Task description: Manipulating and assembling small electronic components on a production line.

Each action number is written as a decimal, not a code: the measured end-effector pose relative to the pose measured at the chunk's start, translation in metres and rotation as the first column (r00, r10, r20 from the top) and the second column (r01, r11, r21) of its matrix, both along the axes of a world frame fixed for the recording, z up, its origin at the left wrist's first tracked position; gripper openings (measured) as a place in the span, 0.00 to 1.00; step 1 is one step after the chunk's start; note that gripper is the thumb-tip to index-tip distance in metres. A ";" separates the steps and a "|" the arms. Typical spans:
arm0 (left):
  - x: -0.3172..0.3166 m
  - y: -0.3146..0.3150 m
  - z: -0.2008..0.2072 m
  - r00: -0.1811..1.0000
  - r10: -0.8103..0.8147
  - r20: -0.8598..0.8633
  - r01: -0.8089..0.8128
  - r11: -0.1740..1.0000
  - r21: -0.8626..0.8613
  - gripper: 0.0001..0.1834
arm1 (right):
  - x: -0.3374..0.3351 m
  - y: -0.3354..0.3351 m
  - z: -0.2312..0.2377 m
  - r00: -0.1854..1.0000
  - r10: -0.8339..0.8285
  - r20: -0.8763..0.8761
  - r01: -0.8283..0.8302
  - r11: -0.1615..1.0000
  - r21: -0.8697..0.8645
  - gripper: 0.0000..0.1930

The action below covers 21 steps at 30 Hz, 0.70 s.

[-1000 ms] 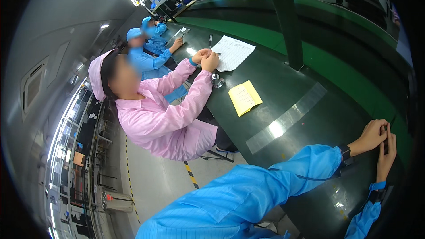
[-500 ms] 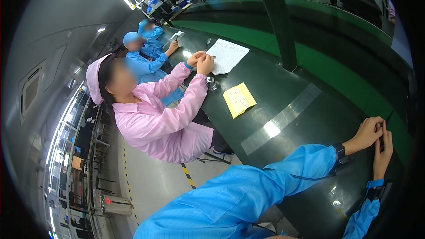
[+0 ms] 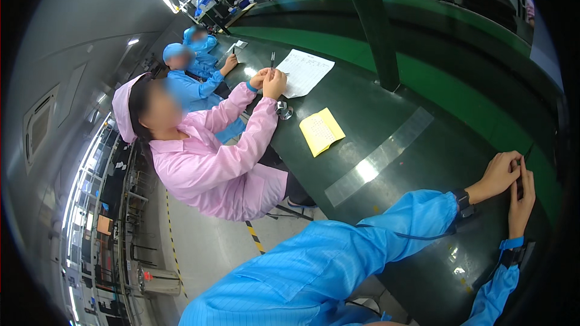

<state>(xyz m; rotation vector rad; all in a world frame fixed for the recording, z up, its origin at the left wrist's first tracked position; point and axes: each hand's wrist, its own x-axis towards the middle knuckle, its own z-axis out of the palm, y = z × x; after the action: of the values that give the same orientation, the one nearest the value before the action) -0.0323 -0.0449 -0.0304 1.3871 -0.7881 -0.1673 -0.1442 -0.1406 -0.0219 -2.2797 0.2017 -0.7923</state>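
l. hand [image 3: 500, 172] & r. hand [image 3: 521, 205] meet at fingertips over bench [image 3: 438, 169], r. side of view. r. thumb & fingers, nearly closed, seem to pinch small dark item [image 3: 519, 189] btwn hands; l. fingers curled, hold hidden, can't tell. step in hand (judged): two-handed fingertip work on item; next move calls for steady r. pinch.

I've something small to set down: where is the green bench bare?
The green bench is bare between the clear strip and the left hand; a smaller patch separates strip and yellow paper. It is crowded by the white sheet, at the co-worker's hands, and where the right hand nears the left.
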 end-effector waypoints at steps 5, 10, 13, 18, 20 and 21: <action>-0.001 0.000 -0.002 0.999 0.034 0.005 -0.034 0.998 -0.058 0.16 | 0.000 0.001 -0.002 1.000 -0.008 0.002 0.008 1.000 -0.001 0.30; 0.002 -0.002 -0.008 1.000 -0.026 -0.001 0.026 0.999 -0.036 0.21 | 0.001 -0.001 -0.012 0.996 -0.076 0.046 0.067 0.984 0.165 0.33; 0.004 -0.004 -0.011 0.999 0.027 0.035 -0.025 0.998 -0.049 0.19 | 0.003 -0.003 -0.013 0.995 -0.086 0.050 0.076 0.981 0.179 0.35; 0.001 -0.005 -0.010 0.999 0.034 0.031 -0.032 0.996 -0.079 0.17 | 0.002 -0.017 -0.024 0.993 -0.113 0.028 0.107 0.983 0.150 0.33; 0.002 -0.004 -0.009 0.999 0.031 0.028 -0.029 0.997 -0.077 0.17 | 0.003 -0.019 -0.026 0.993 -0.120 0.017 0.117 0.984 0.131 0.31; 0.002 -0.003 -0.009 1.000 0.012 0.007 -0.012 0.996 -0.084 0.17 | 0.003 -0.020 -0.026 0.993 -0.121 0.017 0.118 0.984 0.131 0.31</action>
<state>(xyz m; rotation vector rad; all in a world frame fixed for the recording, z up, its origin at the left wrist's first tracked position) -0.0301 -0.0484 -0.0394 1.3139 -0.7845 -0.1184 -0.1415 -0.1601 -0.0478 -2.1497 0.3708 -0.8428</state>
